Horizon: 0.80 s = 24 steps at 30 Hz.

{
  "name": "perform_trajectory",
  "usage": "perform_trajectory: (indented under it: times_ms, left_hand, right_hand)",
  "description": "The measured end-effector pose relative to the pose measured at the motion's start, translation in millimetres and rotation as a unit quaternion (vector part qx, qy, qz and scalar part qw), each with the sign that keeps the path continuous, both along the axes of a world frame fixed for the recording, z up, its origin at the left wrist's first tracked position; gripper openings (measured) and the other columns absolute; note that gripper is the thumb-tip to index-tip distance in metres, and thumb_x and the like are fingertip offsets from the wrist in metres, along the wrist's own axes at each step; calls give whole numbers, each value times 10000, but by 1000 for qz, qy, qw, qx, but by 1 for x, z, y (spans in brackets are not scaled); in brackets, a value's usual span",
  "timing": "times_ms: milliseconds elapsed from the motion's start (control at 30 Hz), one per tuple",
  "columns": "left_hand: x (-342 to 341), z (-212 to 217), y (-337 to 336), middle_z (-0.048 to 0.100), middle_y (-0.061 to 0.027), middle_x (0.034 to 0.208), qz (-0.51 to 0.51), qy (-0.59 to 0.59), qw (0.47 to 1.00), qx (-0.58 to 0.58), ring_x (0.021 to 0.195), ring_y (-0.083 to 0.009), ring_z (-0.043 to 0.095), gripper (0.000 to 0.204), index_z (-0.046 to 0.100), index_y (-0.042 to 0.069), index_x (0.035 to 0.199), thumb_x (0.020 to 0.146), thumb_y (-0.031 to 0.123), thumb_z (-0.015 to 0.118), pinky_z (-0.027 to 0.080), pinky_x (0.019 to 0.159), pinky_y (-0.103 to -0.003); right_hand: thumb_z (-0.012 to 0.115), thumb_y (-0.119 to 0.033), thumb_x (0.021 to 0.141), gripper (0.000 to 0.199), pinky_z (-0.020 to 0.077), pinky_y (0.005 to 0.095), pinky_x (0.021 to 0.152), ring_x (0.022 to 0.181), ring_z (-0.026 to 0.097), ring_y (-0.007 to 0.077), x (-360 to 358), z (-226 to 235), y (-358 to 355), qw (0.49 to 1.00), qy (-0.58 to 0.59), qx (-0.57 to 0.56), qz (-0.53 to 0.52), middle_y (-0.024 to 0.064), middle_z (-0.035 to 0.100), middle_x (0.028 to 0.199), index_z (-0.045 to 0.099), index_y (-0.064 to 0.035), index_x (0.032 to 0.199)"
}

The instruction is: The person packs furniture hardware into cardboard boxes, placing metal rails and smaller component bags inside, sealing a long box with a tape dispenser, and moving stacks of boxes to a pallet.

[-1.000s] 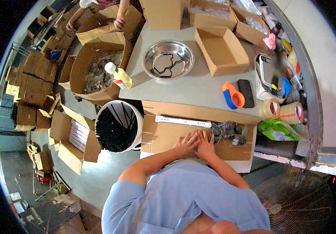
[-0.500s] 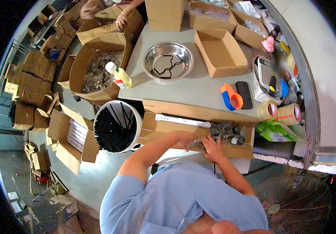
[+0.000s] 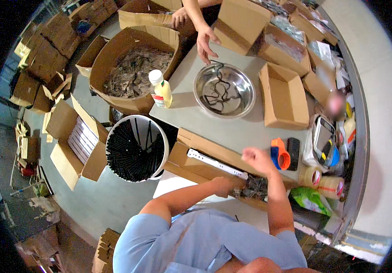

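My left hand (image 3: 224,186) is low at the long open carton (image 3: 191,176), beside small dark parts in clear bags (image 3: 256,186); its fingers are hidden. My right hand (image 3: 257,160) is raised above the carton's far edge, apart from the bags, its fingers bunched and smeared by motion. A white slotted metal rail (image 3: 216,163) lies in the carton, left of the bags. Farther back, a steel bowl (image 3: 198,96) holds several bent black rods (image 3: 223,91). Another person's hand (image 3: 206,43) hangs over its far rim, by one rod's end.
A yellow-liquid bottle (image 3: 163,94) stands left of the bowl, an open box (image 3: 286,109) right. An orange-and-blue tape dispenser (image 3: 281,157) and tape rolls (image 3: 330,185) lie at right. Left are a white bucket of black rods (image 3: 165,152) and a carton of white rails (image 3: 84,139).
My right hand has lifted off the bags and moved forward. The other person's hand has come over the bowl, and one black rod now leans over its rim. The view has shifted.
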<state>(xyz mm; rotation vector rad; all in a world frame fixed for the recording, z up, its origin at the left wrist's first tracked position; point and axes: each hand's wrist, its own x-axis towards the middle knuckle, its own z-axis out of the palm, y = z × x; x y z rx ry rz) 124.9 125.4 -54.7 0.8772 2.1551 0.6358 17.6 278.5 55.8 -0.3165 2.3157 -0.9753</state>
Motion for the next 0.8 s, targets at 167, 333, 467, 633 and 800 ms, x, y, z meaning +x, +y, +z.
perform_trajectory:
  times_ms: [167, 333, 467, 633, 800]
  left_hand:
    - [-3, -18, 2, 655, -167, 884, -29, 14, 997, 71, 809, -357, 637, 312, 655, 91, 939, 647, 199, 673, 525, 671, -459]
    - [-7, -2, 0, 657, -174, 854, -22, 6, 999, 43, 837, -341, 645, 231, 658, 46, 857, 643, 133, 634, 530, 657, -451]
    - [0, -6, -3, 668, -162, 853, 13, 3, 998, 66, 800, -320, 657, 181, 673, 36, 798, 642, 116, 631, 533, 636, -426]
    - [1, -5, -6, 672, -158, 841, 15, 14, 995, 94, 799, -309, 661, 164, 677, 47, 795, 653, 106, 624, 530, 628, -418]
    - [-2, -8, -4, 674, -158, 858, 11, -8, 998, 68, 813, -297, 662, 180, 686, 47, 826, 668, 104, 620, 531, 649, -417]
  right_hand:
    - [644, -247, 846, 307, 464, 267, 750, 783, 553, 134, -130, -12, -71, 967, 38, -189, -165, 30, 589, 832, 565, 10, 995]
    - [707, -471, 706, 778, 410, 372, 893, 1053, 504, 250, -215, -57, -125, 948, -44, -4, -315, 208, 484, 1164, 401, 8, 1237]
    - [718, -612, 593, 1154, 254, 512, 1041, 1238, 349, 461, -213, -51, -192, 939, 57, 180, -286, 258, 390, 1345, 96, -87, 1411]
    - [715, -470, 630, 1029, 117, 530, 1087, 1225, 372, 455, -211, -15, -226, 908, 190, 315, -203, 238, 524, 1226, 149, -89, 1401]
    - [674, -350, 663, 584, 20, 551, 1086, 1244, 403, 338, -218, 2, -238, 842, 176, 510, 3, 143, 569, 1207, 557, -105, 1181]
